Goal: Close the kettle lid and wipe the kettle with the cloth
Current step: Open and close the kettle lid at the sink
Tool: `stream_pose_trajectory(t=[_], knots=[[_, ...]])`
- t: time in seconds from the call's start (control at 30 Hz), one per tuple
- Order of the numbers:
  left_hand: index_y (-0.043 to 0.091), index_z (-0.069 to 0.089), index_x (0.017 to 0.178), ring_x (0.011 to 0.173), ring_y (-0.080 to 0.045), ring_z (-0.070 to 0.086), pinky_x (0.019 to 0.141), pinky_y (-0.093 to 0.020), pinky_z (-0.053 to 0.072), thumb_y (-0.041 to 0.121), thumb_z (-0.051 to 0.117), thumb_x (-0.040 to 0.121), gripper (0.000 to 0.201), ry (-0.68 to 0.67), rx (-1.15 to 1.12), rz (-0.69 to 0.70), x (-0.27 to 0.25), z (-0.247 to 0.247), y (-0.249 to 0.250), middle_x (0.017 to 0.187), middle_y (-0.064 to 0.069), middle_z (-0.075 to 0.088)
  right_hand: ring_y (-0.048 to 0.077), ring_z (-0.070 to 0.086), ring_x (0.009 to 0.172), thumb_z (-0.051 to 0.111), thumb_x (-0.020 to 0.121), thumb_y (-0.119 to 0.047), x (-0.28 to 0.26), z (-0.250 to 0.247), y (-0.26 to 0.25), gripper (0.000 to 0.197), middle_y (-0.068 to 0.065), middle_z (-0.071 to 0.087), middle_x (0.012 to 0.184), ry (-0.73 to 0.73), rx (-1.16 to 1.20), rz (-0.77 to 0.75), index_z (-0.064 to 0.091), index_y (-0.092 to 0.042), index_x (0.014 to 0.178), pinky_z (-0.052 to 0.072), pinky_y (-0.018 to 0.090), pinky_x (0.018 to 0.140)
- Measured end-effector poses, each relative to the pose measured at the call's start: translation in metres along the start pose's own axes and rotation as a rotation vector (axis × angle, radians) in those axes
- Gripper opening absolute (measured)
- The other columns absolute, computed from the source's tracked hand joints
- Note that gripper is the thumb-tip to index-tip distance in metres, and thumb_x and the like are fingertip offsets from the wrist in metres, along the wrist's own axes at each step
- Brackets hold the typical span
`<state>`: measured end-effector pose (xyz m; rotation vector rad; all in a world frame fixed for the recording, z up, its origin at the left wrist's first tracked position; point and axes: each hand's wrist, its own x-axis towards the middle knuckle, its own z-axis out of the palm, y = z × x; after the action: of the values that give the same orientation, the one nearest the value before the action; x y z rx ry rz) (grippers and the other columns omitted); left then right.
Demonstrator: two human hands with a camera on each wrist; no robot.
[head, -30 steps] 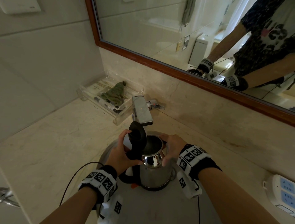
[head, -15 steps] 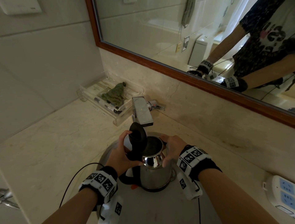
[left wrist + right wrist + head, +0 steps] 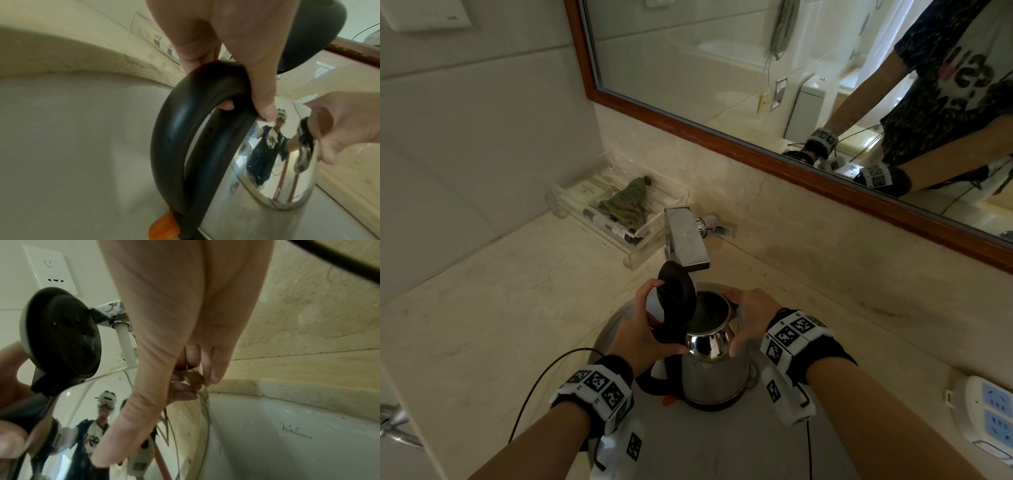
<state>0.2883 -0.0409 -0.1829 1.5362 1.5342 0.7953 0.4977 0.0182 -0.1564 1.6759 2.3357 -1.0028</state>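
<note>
A steel kettle [image 3: 717, 370] stands in the sink basin [image 3: 722, 445], its black lid [image 3: 676, 294] hinged up and open. My left hand [image 3: 643, 329] grips the top of the black handle [image 3: 185, 129], thumb across it onto the steel body [image 3: 277, 170]; one finger reaches up behind the lid. My right hand [image 3: 748, 318] curls round the kettle's upper right side, thumb on the front and fingers at the far rim. The wrist views show the lid [image 3: 61, 337] upright above the shiny wall [image 3: 61, 434]. A green cloth [image 3: 626, 202] lies in a clear tray at the back left.
A square chrome faucet [image 3: 686, 240] overhangs the basin just behind the lid. The clear tray [image 3: 571, 205] sits against the wall. A black cord [image 3: 541, 380] runs off to the left. A white power strip [image 3: 989, 418] lies at the right on the marble counter.
</note>
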Motion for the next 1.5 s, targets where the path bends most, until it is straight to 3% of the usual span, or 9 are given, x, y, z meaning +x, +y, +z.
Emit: stream_pose_trajectory(t=[0.2,0.4,0.6,0.8,0.93,1.2,1.33,1.43,1.5], knots=[[0.034,0.015,0.134,0.075,-0.001,0.055,0.06,-0.008,0.044,0.008,0.086,0.056,0.108,-0.006,0.013,-0.005,0.001,0.001,-0.003,0.082,0.013,0.054,0.022,0.056,0.117,0.09,0.052,-0.021,-0.001,0.0,-0.001,0.093,0.0,0.062,0.124,-0.002,0.008,0.01,0.044,-0.026,0.133,0.045,0.029,0.095],[0.047,0.014,0.125,0.074,0.001,0.057,0.056,-0.01,0.048,0.008,0.086,0.056,0.107,-0.007,0.017,-0.002,0.002,0.002,-0.005,0.083,0.013,0.055,0.022,0.042,0.133,0.083,0.068,-0.021,0.005,-0.013,0.0,0.088,0.002,0.048,0.141,-0.152,0.111,0.091,0.036,-0.021,0.142,0.035,0.03,0.105],[0.07,0.012,0.104,0.081,-0.004,0.059,0.063,-0.008,0.046,0.014,0.087,0.056,0.105,-0.018,0.012,-0.001,0.002,0.006,-0.009,0.098,0.009,0.057,0.019,0.024,0.144,0.049,0.085,0.015,0.014,-0.039,-0.014,0.077,0.007,0.018,0.158,0.297,0.807,0.124,0.012,-0.007,0.15,0.027,0.031,0.112],[0.066,0.015,0.108,0.074,0.007,0.057,0.063,-0.01,0.047,0.018,0.087,0.056,0.101,-0.033,0.045,0.008,0.001,0.007,-0.009,0.096,0.011,0.056,0.05,0.035,0.129,0.039,0.081,0.022,0.033,-0.041,-0.027,0.071,0.039,0.037,0.137,0.423,0.728,0.082,0.034,-0.009,0.144,0.03,0.058,0.108],[0.068,0.013,0.107,0.08,-0.007,0.061,0.074,-0.023,0.051,0.018,0.087,0.056,0.103,-0.022,0.036,0.009,0.002,0.006,-0.008,0.1,0.007,0.057,0.052,0.04,0.124,0.036,0.078,0.023,0.036,-0.038,-0.024,0.072,0.039,0.044,0.132,0.449,0.68,0.06,0.039,-0.011,0.142,0.033,0.059,0.106],[0.066,0.009,0.109,0.075,-0.004,0.06,0.062,-0.01,0.045,0.013,0.087,0.055,0.108,0.003,0.031,-0.015,0.004,0.003,-0.008,0.083,0.007,0.06,0.034,0.042,0.132,0.038,0.08,0.024,0.026,-0.034,-0.022,0.069,0.018,0.044,0.142,0.378,0.732,-0.06,0.037,-0.008,0.141,0.036,0.042,0.109],[0.049,0.013,0.121,0.074,-0.01,0.058,0.062,-0.013,0.046,0.01,0.086,0.056,0.105,-0.006,0.023,-0.038,0.003,0.002,-0.003,0.081,0.013,0.054,0.019,0.024,0.144,0.064,0.083,0.0,0.011,-0.022,0.005,0.078,0.002,0.028,0.154,0.109,0.591,0.018,0.024,-0.016,0.147,0.023,0.031,0.117],[0.05,0.012,0.122,0.077,-0.013,0.062,0.069,-0.024,0.052,0.016,0.087,0.055,0.106,-0.026,0.055,-0.037,0.002,0.002,-0.005,0.081,0.007,0.058,-0.007,0.041,0.125,0.081,0.07,-0.018,-0.007,0.006,0.017,0.081,-0.02,0.045,0.128,-0.082,0.515,-0.002,0.034,-0.017,0.136,0.031,0.007,0.104],[0.05,0.013,0.121,0.074,-0.008,0.059,0.066,-0.019,0.049,0.017,0.087,0.056,0.103,-0.028,0.069,-0.027,0.002,0.001,-0.007,0.079,0.008,0.057,-0.003,0.043,0.125,0.09,0.049,-0.032,-0.01,0.027,0.02,0.106,-0.019,0.047,0.127,-0.018,0.585,0.015,0.028,-0.023,0.135,0.037,0.009,0.101]])
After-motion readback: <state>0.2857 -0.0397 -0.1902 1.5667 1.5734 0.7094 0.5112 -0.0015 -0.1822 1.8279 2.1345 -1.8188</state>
